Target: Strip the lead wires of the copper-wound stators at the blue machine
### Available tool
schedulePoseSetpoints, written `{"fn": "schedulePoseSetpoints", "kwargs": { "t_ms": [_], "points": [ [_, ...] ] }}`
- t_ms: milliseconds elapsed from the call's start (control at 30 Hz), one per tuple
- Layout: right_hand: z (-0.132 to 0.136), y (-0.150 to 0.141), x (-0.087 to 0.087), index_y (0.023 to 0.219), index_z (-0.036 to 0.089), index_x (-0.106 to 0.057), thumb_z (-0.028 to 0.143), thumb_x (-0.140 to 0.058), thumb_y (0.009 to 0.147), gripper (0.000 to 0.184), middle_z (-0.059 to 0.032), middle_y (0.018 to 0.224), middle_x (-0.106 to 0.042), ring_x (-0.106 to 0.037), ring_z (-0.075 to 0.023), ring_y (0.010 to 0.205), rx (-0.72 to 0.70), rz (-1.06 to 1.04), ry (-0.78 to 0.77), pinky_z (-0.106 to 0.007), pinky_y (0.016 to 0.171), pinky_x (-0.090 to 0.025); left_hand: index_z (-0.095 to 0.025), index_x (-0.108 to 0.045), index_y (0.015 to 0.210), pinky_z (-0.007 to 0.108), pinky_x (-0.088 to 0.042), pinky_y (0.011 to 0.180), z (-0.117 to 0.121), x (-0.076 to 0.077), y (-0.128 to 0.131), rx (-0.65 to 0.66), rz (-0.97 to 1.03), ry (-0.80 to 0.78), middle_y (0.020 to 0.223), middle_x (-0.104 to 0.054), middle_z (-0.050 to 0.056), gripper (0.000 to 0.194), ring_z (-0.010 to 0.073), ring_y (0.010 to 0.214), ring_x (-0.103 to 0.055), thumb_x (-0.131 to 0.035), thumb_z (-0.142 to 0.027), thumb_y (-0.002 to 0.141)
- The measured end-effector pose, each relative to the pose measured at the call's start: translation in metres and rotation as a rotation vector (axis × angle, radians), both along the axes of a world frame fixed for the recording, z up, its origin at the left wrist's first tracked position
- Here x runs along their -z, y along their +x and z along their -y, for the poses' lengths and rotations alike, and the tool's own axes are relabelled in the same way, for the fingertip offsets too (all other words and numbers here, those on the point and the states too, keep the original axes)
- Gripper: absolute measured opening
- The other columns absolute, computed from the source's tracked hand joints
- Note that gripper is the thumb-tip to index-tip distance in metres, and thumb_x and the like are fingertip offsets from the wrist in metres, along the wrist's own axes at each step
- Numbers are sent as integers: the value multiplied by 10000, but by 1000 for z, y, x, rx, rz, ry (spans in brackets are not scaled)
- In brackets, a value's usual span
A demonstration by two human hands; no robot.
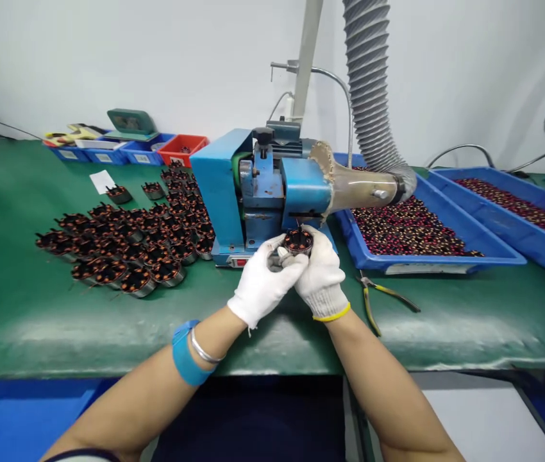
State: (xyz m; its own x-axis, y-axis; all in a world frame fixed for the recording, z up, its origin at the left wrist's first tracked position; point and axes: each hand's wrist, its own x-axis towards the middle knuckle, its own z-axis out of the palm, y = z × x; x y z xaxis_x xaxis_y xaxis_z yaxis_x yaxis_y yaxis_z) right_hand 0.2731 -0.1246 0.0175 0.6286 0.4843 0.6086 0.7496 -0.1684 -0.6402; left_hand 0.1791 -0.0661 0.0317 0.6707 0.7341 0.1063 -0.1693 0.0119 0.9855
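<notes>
Both gloved hands hold one motor stator (pixel 298 241), a round metal ring with copper windings and black posts. My left hand (pixel 268 276), in a white glove, is closed on its left and near side. From the right, my right hand (pixel 321 273), in a white knit glove with a yellow cuff, grips the same stator. The stator is held right at the front of a blue belt-driven machine (pixel 263 192), just below its guarded head. Whether it touches the machine inside the guard cannot be seen. Many similar stators (pixel 138 280) stand grouped on the green table at left.
Yellow-handled pliers (pixel 388 295) lie right of my hands. Blue trays (pixel 438 260) of small dark red and gold parts stand at right. A grey hose (pixel 368 83) joins the machine's duct. Small blue bins (pixel 142 156) and a red bin (pixel 183 154) line the back left.
</notes>
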Motion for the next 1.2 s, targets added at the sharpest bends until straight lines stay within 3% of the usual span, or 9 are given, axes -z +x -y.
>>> {"fn": "schedulePoseSetpoints", "kwargs": {
  "t_ms": [233, 400, 500, 700, 933, 1067, 1200],
  "points": [
    [-4, -3, -33, 1169, 98, -528, 423, -504, 871, 442, -167, 1052, -647, -667, -268, 857, 151, 64, -301, -361, 777, -527, -117, -618, 998, 383, -506, 923, -5, -19, 23, -145, 157, -64, 927, -714, 66, 482, 185, 869, -676, -786, -307, 588],
    [-5, -9, -51, 1192, 95, -482, 386, -442, 915, 404, -168, 1052, -618, -664, -245, 801, 235, 116, -560, -319, 688, -505, -132, -620, 947, 312, -507, 846, -7, -17, 33, -230, 163, -71, 849, -687, 12, 433, 140, 802, -645, -749, -283, 563],
    [-6, -10, -55, 1199, 91, -463, 378, -416, 932, 395, -164, 1054, -603, -663, -243, 788, 258, 147, -638, -306, 634, -493, -153, -599, 848, 267, -501, 756, -8, -16, 38, -298, 161, -32, 715, -622, -40, 324, 106, 699, -598, -713, -266, 566],
    [-5, -6, -55, 1177, 120, -467, 417, -395, 949, 381, -144, 1067, -600, -670, -244, 806, 209, 126, -623, -316, 657, -499, -178, -521, 719, 229, -450, 622, -5, -18, 40, -346, 155, 30, 595, -482, -82, 232, 78, 582, -493, -671, -243, 553],
    [-6, -5, -51, 1145, 143, -481, 426, -361, 959, 359, -121, 1032, -606, -672, -233, 772, 195, 116, -555, -316, 639, -494, -167, -584, 848, 240, -463, 686, -8, -14, 40, -351, 115, 47, 702, -563, -45, 341, 94, 657, -535, -678, -265, 535],
    [-6, -7, -52, 1123, 131, -489, 374, -383, 948, 318, -121, 999, -602, -672, -247, 749, 254, 109, -578, -324, 595, -489, -172, -546, 782, 228, -442, 661, -8, -17, 39, -345, 105, 34, 670, -522, -60, 283, 75, 620, -491, -651, -258, 534],
    [-3, -7, -49, 1134, 156, -494, 419, -387, 945, 341, -113, 1021, -608, -677, -244, 781, 185, 99, -523, -326, 637, -499, -182, -511, 752, 224, -427, 624, -6, -20, 36, -312, 100, 34, 609, -470, -84, 296, 71, 581, -461, -661, -265, 511]
  ]
}}
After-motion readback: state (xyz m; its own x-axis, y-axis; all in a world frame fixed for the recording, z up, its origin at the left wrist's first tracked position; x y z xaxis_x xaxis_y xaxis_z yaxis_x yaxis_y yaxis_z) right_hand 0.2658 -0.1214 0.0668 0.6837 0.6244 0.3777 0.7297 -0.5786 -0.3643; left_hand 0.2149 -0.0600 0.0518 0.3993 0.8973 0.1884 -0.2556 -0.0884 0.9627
